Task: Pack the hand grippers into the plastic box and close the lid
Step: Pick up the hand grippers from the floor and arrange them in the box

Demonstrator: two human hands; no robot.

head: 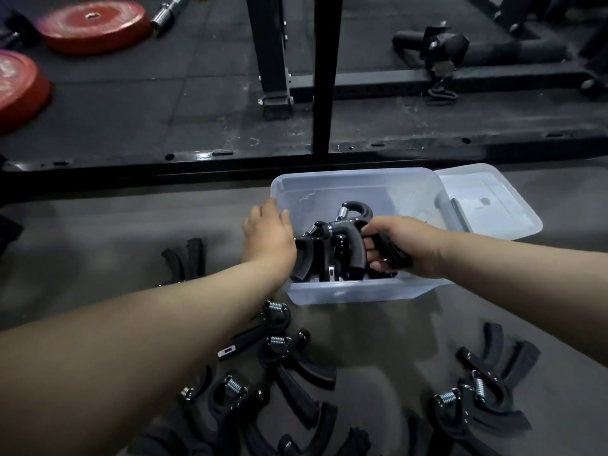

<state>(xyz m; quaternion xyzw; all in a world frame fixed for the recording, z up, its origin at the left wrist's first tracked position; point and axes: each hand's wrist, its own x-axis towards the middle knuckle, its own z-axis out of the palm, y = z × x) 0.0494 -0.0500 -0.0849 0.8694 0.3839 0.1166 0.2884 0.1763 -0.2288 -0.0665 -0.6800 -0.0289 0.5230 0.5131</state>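
A clear plastic box (pixel 348 292) stands on the grey floor with several black hand grippers (pixel 332 248) upright inside it. My left hand (pixel 268 236) rests over the box's left wall with its fingers spread, touching the leftmost gripper. Inside the box at its right side, my right hand (pixel 403 245) is closed around the handle of a black hand gripper (pixel 386 250). The clear lid (pixel 487 199) lies beside the box on the right. Several more hand grippers (pixel 289 366) lie loose on the floor in front of the box, with another pile (pixel 483 393) at the lower right.
A black steel rack frame (pixel 324 74) with a base rail (pixel 197 162) runs just behind the box. Two red weight plates (pixel 93 26) lie on the dark rubber floor at the far left, beside a barbell end (pixel 166 14). One hand gripper (pixel 187 258) lies left of the box.
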